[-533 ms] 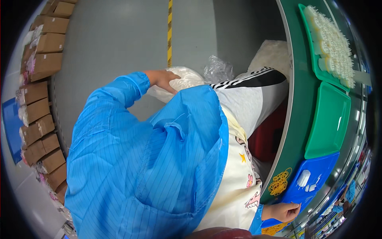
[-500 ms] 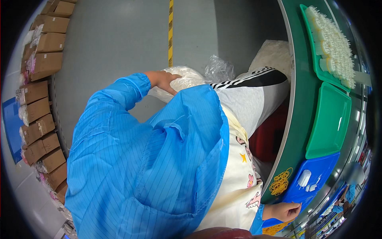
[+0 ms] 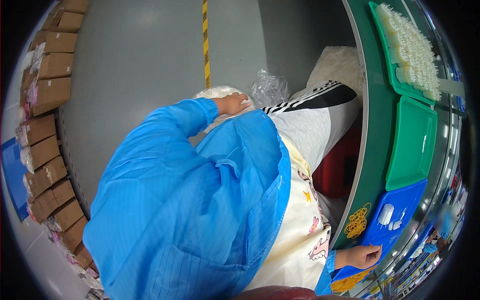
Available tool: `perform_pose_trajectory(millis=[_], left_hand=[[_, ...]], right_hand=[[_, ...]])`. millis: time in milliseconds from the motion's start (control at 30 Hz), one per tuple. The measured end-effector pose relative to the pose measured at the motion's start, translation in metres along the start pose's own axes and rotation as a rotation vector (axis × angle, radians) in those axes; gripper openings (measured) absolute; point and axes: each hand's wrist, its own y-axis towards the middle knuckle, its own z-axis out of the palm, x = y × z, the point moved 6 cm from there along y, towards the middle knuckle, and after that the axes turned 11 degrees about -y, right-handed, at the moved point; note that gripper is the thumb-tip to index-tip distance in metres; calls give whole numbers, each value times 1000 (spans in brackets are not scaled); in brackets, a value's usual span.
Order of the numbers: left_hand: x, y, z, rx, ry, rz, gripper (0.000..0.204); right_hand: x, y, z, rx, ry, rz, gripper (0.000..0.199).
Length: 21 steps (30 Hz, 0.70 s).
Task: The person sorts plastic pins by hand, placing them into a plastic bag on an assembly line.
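Observation:
My left hand (image 3: 232, 103) is closed at the top of a clear plastic bag (image 3: 212, 93) with pale contents, low beside my legs. Its fingertips are curled in at the bag, and the part they pinch is partly hidden. Over the near end of a blue tray (image 3: 372, 232) on the bench, my right hand (image 3: 365, 256) is closed with fingers curled together. Whether anything sits between those fingers is too small to tell. A white block-shaped piece (image 3: 386, 213) and a few smaller white pieces (image 3: 395, 225) lie in the blue tray.
Yellow rubber bands (image 3: 356, 223) lie on the green bench (image 3: 372, 165), with more by my right wrist. Farther along are a green tray (image 3: 412, 145) and another holding white bristly pieces (image 3: 410, 52). Crumpled clear plastic (image 3: 270, 88) is beyond my left hand. Cardboard boxes (image 3: 54, 92) line the left.
My left hand has shifted right along the bag, its spread fingers now curled in. My right hand has moved slightly up and right over the blue tray, still closed. The view has shifted a little.

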Motion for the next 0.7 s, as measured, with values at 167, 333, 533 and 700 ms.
perform_pose_trajectory(millis=[167, 333, 533, 700], left_hand=[[-8, 82, 33, -80, 6, 159, 43], [-19, 124, 67, 254, 315, -166, 32], [-48, 145, 69, 344, 457, -131, 43], [-20, 180, 104, 402, 383, 92, 34]], right_hand=[[9, 5, 10, 1, -122, -55, 21], [22, 2, 18, 2, -194, -149, 23], [29, -4, 12, 28, -351, -178, 22], [40, -14, 14, 51, -356, -175, 21]])
